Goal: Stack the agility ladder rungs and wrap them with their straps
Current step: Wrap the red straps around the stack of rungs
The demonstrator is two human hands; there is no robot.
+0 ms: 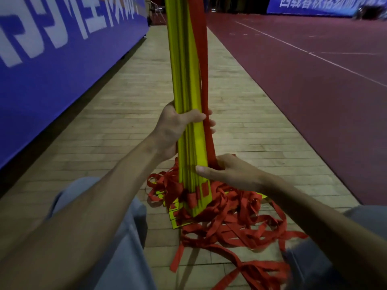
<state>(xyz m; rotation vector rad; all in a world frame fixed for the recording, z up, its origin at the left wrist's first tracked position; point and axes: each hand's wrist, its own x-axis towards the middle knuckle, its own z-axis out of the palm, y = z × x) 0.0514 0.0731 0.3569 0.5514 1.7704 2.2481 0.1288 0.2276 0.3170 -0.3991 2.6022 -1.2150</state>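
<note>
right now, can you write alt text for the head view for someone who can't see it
A bundle of yellow ladder rungs stands upright on a wooden floor, gripped by the left hand higher and the right hand lower. Loose red straps lie tangled around its base; a blue banner is on the left.

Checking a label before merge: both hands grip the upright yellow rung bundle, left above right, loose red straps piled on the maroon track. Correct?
One error. Head view: the loose red straps lie on the wooden floor, not the maroon track. Rest holds: left hand above right hand, both gripping the upright yellow rung bundle.
</note>
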